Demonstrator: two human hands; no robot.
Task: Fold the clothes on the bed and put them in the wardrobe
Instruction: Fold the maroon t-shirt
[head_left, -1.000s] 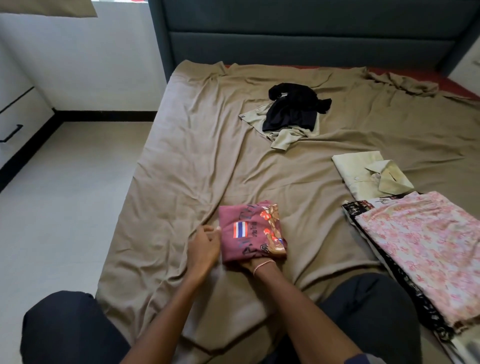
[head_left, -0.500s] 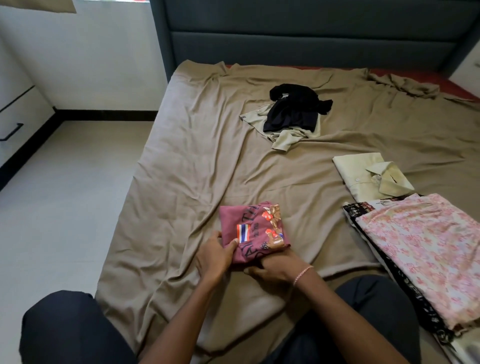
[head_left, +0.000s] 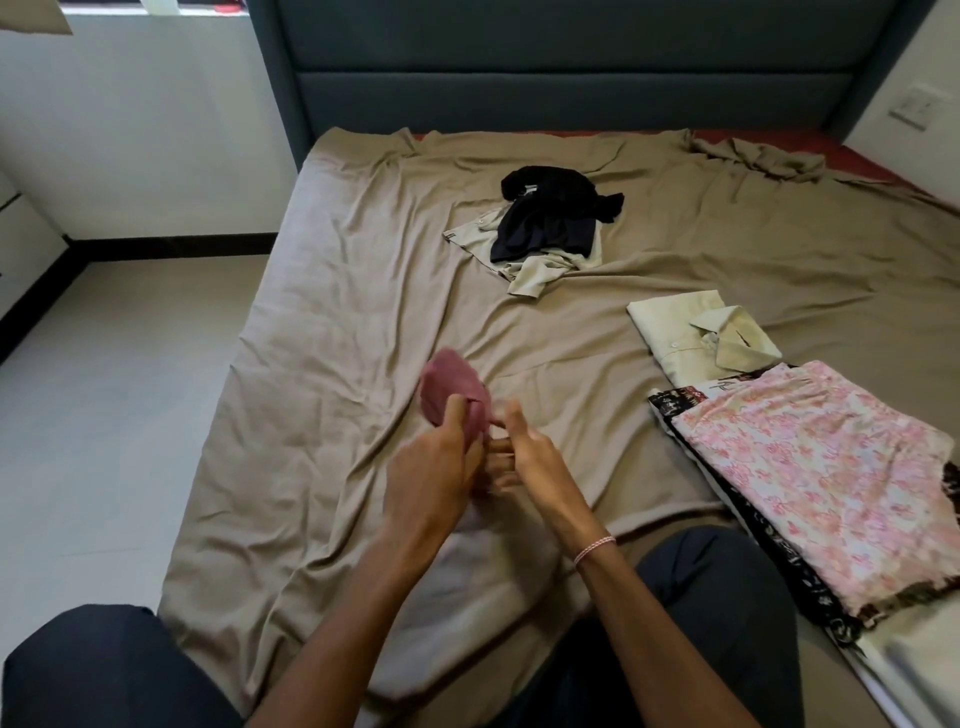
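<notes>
My left hand grips a small folded maroon garment and holds it tilted up above the brown bed sheet. My right hand is right beside it, thumb up, fingers stretched toward the garment's lower edge; that contact is blurred. Further up the bed, a crumpled black garment lies on a rumpled beige shirt. On the right sit a folded pale shirt and a folded pink floral cloth on top of a black patterned one.
A dark padded headboard closes the far end of the bed. Pale floor runs along the left side, with a white drawer unit at the far left edge. My knees in dark trousers are at the bottom of the view.
The maroon garment was lying flat on the sheet with both hands at its near edge; now my left hand has lifted it up and to the left, turning its printed face away.
</notes>
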